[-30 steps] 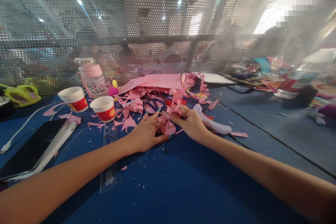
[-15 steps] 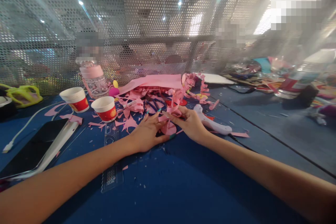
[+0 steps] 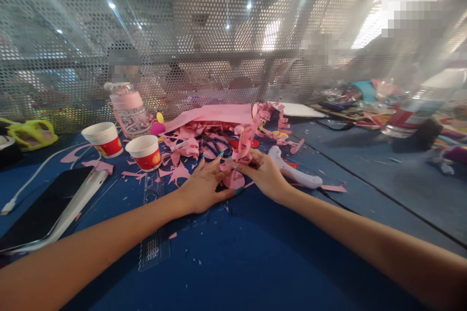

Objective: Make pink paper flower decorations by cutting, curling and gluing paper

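My left hand (image 3: pixel 204 185) lies low over the blue table with fingers stretched out, its thumb and fingertips touching a small pink paper disc (image 3: pixel 233 180). Beside it, my right hand (image 3: pixel 266 174) pinches a curled pink paper strip (image 3: pixel 243 148) that stands up above the disc. The fingers partly hide where strip and disc meet. Just right of my right hand rests a white corded tool (image 3: pixel 297 174) that looks like a hot glue gun. Pink paper scraps (image 3: pixel 186 148) are heaped behind both hands, with dark blue loops (image 3: pixel 219 148) among them.
Two paper cups (image 3: pixel 143 159) and a clear bottle with a pink band (image 3: pixel 127 107) stand at the left. Nearer lie a phone (image 3: pixel 47 206) and a clear stencil ruler (image 3: pixel 155 248). A perforated metal screen (image 3: pixel 219 34) rises behind. A plastic bottle (image 3: pixel 416 112) stands at the right.
The pink strip's upper part has shifted slightly and its loop sits lower by my right fingers. Both hands stay almost in place.
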`<state>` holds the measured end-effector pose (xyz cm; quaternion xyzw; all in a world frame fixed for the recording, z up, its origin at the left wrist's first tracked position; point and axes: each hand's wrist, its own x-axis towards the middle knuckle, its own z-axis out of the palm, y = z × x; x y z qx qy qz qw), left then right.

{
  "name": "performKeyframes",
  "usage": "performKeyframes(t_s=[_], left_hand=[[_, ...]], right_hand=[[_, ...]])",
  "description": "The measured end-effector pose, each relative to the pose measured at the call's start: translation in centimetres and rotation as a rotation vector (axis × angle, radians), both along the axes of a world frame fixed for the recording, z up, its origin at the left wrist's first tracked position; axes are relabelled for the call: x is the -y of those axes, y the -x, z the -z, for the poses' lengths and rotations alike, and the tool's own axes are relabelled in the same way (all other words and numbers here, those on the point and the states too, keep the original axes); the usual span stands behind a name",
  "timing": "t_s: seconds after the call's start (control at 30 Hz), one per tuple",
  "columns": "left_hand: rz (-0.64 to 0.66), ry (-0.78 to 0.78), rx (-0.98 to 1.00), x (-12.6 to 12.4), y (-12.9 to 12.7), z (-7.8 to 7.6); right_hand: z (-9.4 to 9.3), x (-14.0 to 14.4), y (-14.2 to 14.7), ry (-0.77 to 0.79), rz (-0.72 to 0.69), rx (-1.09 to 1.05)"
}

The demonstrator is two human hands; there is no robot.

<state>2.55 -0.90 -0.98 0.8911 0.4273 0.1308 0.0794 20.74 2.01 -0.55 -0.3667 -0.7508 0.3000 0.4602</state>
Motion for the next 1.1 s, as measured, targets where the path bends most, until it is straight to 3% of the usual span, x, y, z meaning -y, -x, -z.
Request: performKeyframes(t_s=[0.83, 1.0, 1.1], left_hand=[[-0.007, 0.033, 0.012, -0.04, -0.05, -0.28], [-0.027, 0.051, 0.050, -0.01, -0.03, -0.19], [-0.102, 0.084, 0.163, 0.02, 0.12, -0.28]], right_hand=[[-0.37, 0.01, 0.03, 0.004, -0.067, 0.065], [-0.23, 0.12, -0.05, 0.203, -0.070, -0.127], [0.08, 0.11, -0.27, 0.186, -0.040, -0.217]])
